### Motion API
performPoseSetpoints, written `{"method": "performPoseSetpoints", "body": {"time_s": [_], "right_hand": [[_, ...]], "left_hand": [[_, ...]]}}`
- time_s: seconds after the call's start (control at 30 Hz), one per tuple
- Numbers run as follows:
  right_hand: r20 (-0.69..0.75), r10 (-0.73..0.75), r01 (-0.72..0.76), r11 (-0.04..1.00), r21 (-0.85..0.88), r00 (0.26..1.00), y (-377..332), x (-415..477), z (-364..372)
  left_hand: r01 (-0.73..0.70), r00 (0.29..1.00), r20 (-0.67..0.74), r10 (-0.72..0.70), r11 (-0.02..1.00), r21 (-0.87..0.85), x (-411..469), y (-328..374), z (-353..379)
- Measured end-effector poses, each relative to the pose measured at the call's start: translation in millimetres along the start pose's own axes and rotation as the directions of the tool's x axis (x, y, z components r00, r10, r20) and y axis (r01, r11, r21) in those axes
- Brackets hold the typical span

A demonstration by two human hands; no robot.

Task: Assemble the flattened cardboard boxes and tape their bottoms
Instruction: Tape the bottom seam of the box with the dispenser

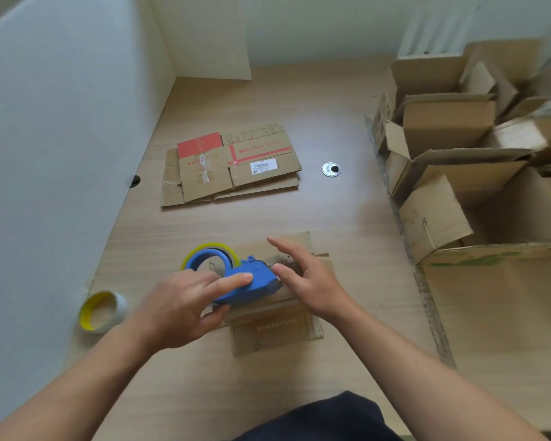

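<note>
A small cardboard box [275, 332] stands on the wooden table right in front of me, bottom flaps up. A blue tape dispenser [252, 283] with a yellow-cored roll rests on top of it. My left hand [185, 310] grips the dispenser's body, index finger stretched along it. My right hand [306, 275] hovers open just right of the dispenser's front end, fingers spread above the box's flaps. A stack of flattened boxes [233, 167] with red print lies farther back on the table.
A spare roll of tape [101, 311] with a yellow core lies at the left by the white partition [61, 138]. Several assembled open boxes [465, 160] pile up at the right. A round metal cable grommet [330, 169] sits mid-table.
</note>
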State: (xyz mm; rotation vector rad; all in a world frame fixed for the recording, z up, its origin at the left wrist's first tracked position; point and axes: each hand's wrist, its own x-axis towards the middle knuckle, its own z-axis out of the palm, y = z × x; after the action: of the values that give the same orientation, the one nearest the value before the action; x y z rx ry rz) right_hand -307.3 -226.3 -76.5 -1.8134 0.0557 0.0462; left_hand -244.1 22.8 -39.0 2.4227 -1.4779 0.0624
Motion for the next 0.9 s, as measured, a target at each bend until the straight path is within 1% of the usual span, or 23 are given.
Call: {"method": "performPoseSetpoints", "body": {"time_s": [0.07,0.17,0.4,0.53,0.63,0.7,0.77,0.8,0.83,0.9], "right_hand": [[-0.018,0.014,-0.013,0.999,0.039,1.0,-0.1,1.3,-2.7],[-0.05,0.041,-0.04,0.999,0.037,0.998,3.1,4.1,-3.9],[-0.158,0.099,-0.073,0.984,0.161,0.982,13.3,3.7,-3.2],[-0.166,0.114,-0.076,0.972,0.221,0.979,14.4,2.8,-8.0],[-0.185,0.129,-0.087,0.972,0.22,0.974,14.5,-0.1,-12.8],[-0.285,0.189,-0.099,0.948,0.301,0.94,18.0,-4.1,-26.6],[-0.374,0.307,-0.102,0.873,0.477,0.875,23.3,-10.3,-49.2],[-0.376,0.371,-0.12,0.829,0.546,0.849,26.0,-12.7,-59.2],[-0.35,0.42,-0.16,0.8,0.578,0.837,27.8,-14.0,-65.7],[-0.275,0.486,-0.265,0.775,0.574,0.829,30.5,-13.7,-66.9]], "left_hand": [[-0.034,0.999,0.005,0.034,0.999,0.006,4.4,-0.1,0.1],[-0.078,0.997,0.023,0.078,0.997,-0.011,7.8,0.1,0.3],[-0.023,0.999,0.027,0.024,0.999,-0.032,16.0,2.5,2.0],[0.003,0.996,0.09,0.002,0.998,-0.06,23.8,2.5,2.9],[0.041,0.993,0.118,-0.03,0.995,-0.088,25.6,-0.8,4.6],[0.066,0.991,0.123,-0.052,0.992,-0.11,22.4,-3.3,5.8],[0.076,0.99,0.125,-0.062,0.991,-0.109,21.5,-3.3,5.8],[0.072,0.99,0.124,-0.06,0.993,-0.098,22.5,-2.4,6.0],[0.059,0.992,0.116,-0.049,0.995,-0.079,24.2,-1.4,6.2],[0.045,0.993,0.113,-0.038,0.997,-0.062,26.0,-0.8,6.9]]}}
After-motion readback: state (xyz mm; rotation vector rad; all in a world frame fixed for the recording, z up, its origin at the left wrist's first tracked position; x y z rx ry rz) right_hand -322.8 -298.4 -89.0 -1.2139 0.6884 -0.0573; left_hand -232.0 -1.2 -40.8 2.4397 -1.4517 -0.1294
